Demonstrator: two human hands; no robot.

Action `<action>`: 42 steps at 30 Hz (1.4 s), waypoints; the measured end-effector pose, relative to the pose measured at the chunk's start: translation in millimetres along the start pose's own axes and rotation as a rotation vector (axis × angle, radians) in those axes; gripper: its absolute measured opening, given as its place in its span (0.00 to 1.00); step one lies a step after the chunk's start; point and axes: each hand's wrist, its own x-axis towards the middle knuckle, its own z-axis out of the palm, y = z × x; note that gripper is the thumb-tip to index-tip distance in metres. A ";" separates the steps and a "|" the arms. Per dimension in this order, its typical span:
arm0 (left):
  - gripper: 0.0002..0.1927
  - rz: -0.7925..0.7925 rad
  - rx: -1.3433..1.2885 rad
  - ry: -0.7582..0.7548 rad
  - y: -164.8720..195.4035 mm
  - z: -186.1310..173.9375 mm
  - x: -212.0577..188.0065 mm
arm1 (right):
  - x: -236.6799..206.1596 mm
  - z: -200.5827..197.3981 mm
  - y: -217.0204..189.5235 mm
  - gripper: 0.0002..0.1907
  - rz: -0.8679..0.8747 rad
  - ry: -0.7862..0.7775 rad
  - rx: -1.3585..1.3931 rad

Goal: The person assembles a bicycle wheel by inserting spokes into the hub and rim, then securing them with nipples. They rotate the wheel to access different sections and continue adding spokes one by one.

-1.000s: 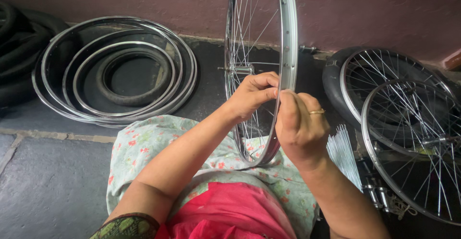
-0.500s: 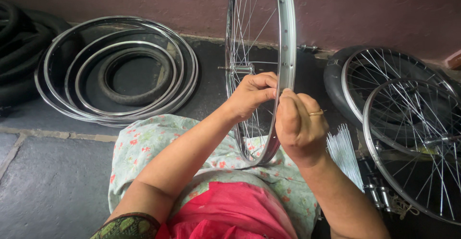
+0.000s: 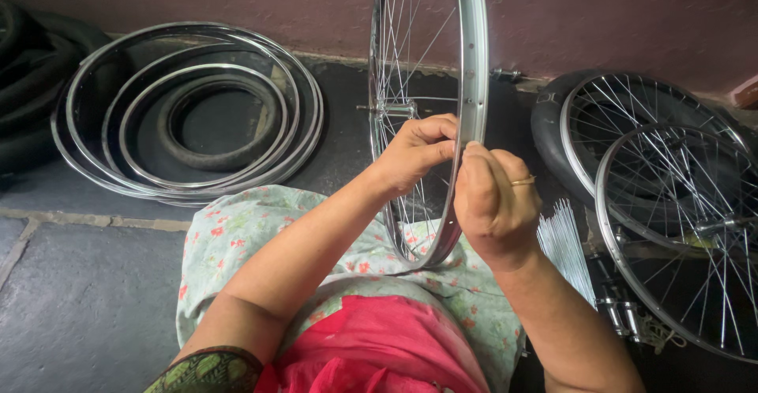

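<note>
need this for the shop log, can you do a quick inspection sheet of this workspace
surface: dark stone floor, person seated on it
job's things: upright spoked wheel resting on the lap
clutter: stacked bare rims, tyres, two spoked wheels, bundle of loose spokes
grips: left hand and right hand both at the wheel's rim, fingers closed
cables: nothing seen
surroundings: maroon wall

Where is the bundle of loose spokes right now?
In the head view, the loose spokes lie right of the right hand, between the person's lap and the stacked spoked wheels.
</note>
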 end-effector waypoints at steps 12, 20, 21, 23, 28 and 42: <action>0.06 0.023 -0.027 -0.003 -8.6 -2.5 3.6 | -3.2 2.0 7.4 0.19 0.083 0.017 0.167; 0.06 0.034 0.039 0.012 -23.2 -1.7 6.9 | -6.0 -4.5 9.3 0.20 -0.030 -0.067 -0.010; 0.07 0.028 0.028 0.016 -24.7 -2.2 7.4 | -4.9 -4.5 8.9 0.19 -0.025 -0.063 -0.006; 0.07 0.016 0.009 0.026 -24.8 -4.4 7.4 | -1.3 -4.8 5.9 0.17 -0.014 -0.054 0.005; 0.08 -0.051 -0.093 -0.068 -10.3 -17.4 7.4 | 4.9 -20.3 -22.6 0.14 -0.098 -0.186 -0.247; 0.13 -0.078 0.007 -0.038 -14.6 -16.7 -6.0 | -31.4 -19.2 -42.0 0.18 0.160 -0.120 0.110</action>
